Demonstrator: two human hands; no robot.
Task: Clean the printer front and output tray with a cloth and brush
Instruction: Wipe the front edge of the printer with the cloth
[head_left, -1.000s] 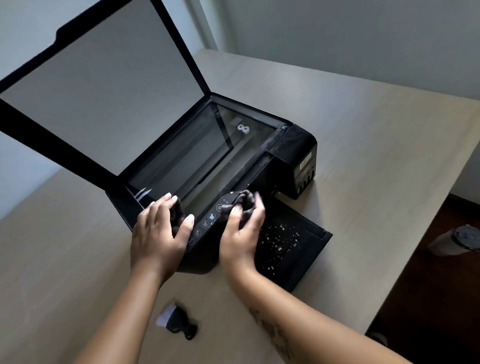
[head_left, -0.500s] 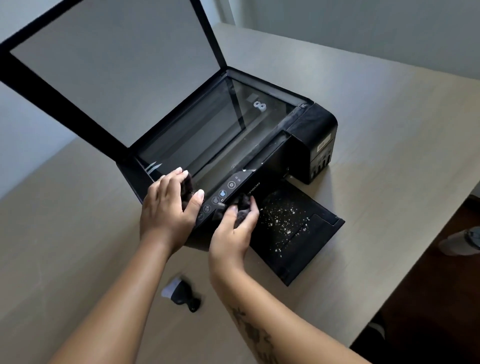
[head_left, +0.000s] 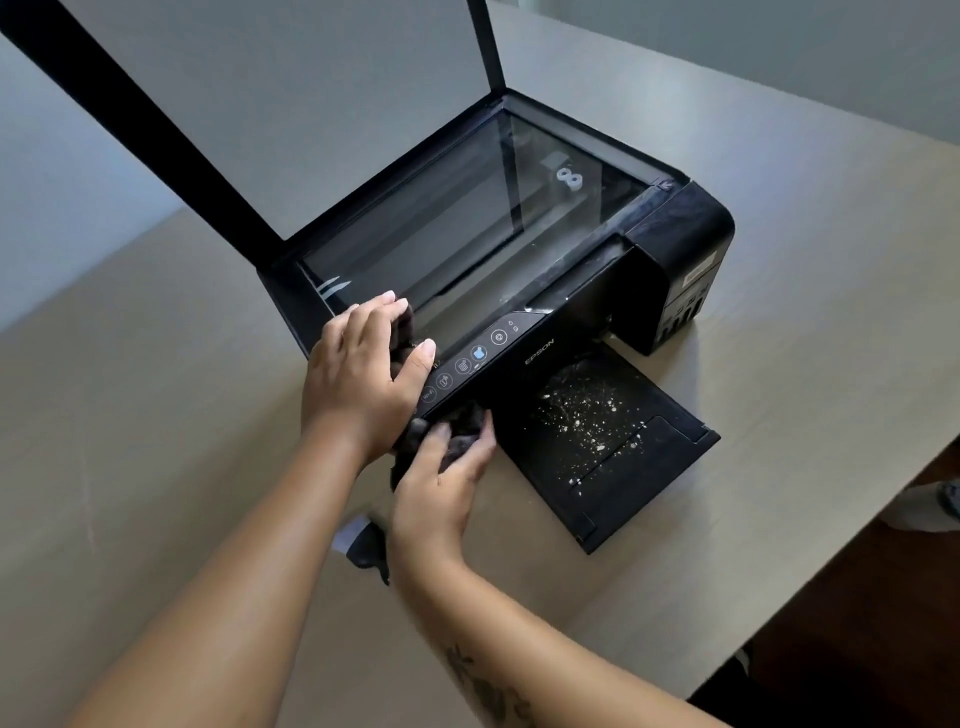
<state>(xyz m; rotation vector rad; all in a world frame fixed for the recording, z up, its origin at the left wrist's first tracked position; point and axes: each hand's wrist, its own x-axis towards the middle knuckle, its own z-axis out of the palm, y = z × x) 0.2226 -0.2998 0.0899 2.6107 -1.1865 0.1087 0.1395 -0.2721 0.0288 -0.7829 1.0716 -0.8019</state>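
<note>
The right hand (head_left: 441, 483) is clenched on a dark fuzzy cloth (head_left: 462, 421) against the lower front of the black flatbed printer (head_left: 597, 312), mid-frame. The left hand (head_left: 358, 374) braces the printer's near corner, curled over another fold of seemingly the same cloth. The black crumb-flecked output tray (head_left: 654, 467) lies just right of the right hand, its long axis running toward lower right; that hand is nearer.

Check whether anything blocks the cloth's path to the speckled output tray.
Nothing visible does. The right hand grips the cloth at the printer front, and the tray lies open beside it. The brush lies on the table, off that path.
</note>
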